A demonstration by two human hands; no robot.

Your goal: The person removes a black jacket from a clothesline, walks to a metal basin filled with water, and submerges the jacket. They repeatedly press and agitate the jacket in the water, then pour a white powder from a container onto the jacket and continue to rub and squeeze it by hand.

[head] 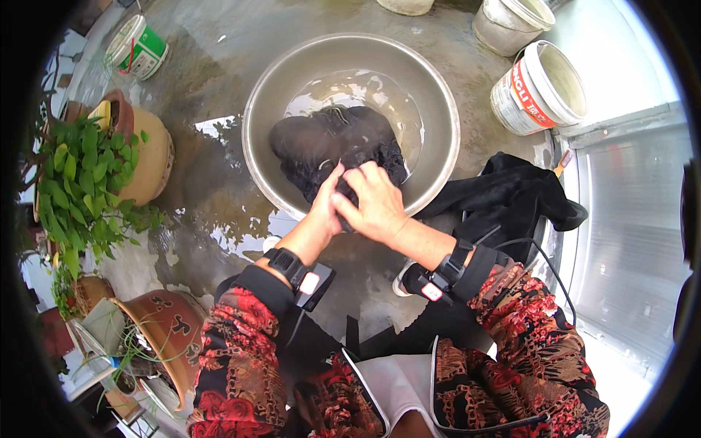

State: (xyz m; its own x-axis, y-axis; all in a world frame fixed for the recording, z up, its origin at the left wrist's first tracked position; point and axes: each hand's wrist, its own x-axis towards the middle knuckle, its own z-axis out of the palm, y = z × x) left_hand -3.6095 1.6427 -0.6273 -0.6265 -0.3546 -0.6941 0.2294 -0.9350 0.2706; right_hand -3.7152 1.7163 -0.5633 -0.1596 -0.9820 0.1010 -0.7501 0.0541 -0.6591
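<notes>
A wide metal basin (443, 126) stands on the wet floor before me, with some water (402, 104) in it. Black cloth (339, 134), soaked and bunched up, lies in the basin, partly under water. At the near rim my left hand (327, 208) holds a fold of this cloth, thumb pointing away from me. My right hand (375, 202) grips the same fold just beside it, fingers bent over the fabric. The two hands almost touch, and they hide part of the cloth and rim.
Another black garment (509, 191) is draped at the right, near a brush-like handle (563, 163). White buckets (534, 96) stand at the upper right. A green-and-white bucket (137, 48) is at the upper left. Potted plants (90, 180) and a brown pot (164, 323) line the left.
</notes>
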